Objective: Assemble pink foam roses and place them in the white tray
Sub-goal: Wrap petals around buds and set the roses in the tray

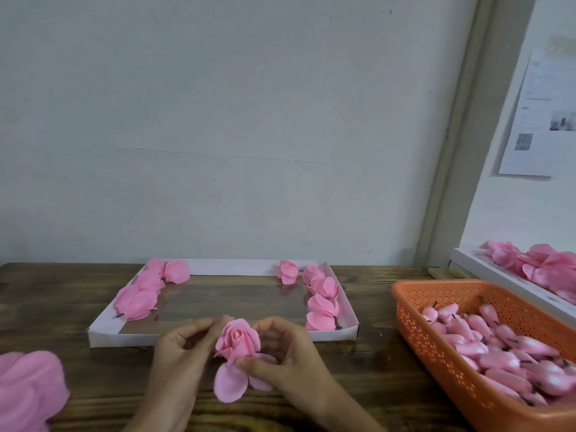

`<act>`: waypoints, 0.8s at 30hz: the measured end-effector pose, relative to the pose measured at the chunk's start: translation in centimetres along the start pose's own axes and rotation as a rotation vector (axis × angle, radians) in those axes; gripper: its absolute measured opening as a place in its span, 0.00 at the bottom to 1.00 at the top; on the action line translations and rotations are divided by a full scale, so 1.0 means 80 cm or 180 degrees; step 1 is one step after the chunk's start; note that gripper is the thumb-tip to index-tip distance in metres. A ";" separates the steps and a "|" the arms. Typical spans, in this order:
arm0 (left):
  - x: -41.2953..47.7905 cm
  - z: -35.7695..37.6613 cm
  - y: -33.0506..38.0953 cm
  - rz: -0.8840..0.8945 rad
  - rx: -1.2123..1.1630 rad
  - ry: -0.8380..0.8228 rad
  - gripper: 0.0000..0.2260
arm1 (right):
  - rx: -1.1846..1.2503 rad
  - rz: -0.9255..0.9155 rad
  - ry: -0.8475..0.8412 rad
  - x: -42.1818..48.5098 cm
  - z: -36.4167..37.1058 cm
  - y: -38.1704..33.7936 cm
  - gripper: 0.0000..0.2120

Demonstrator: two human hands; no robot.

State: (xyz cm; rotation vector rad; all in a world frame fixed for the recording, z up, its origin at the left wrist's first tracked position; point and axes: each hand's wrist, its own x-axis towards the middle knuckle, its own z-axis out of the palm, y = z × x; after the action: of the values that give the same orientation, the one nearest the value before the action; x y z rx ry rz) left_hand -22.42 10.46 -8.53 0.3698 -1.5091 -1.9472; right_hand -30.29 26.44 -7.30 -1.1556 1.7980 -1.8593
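Head view: left hand [184, 349] and right hand [288, 361] curl their fingers [199, 326] round an upright pink foam rose [238, 341], with the shallow white cardboard tray [124, 339] just beyond both.

The rose [238, 339] at 6 o'clock is plain pink. At 12 o'clock from it, the tray [124, 338] is white and its roses [322, 304] pink. At 3 o'clock, the basket [430, 344] is orange with a grid of small holes. The table [367, 381] is dark brown and wood-grained.
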 end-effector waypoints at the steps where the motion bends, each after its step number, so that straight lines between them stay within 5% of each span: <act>1: 0.000 0.000 0.001 0.0037 -0.0004 -0.0014 0.07 | -0.0009 -0.0012 0.0024 0.000 -0.001 0.001 0.13; 14: 0.003 -0.003 0.012 0.0168 -0.0822 -0.0624 0.16 | 0.0415 0.0035 0.0486 0.005 -0.013 0.008 0.18; 20: -0.004 -0.002 0.009 0.0188 0.0594 -0.1061 0.20 | 0.1158 0.0183 0.0728 0.007 -0.014 0.008 0.22; 24: -0.006 0.002 0.003 -0.0112 0.0591 -0.0589 0.06 | 0.1192 0.0202 0.0833 0.008 -0.015 0.008 0.23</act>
State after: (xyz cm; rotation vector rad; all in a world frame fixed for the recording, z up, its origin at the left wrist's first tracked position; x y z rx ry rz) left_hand -22.10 10.83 -8.34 0.3034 -1.8209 -1.9171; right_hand -31.72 26.73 -7.56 -0.7413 1.4906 -2.2676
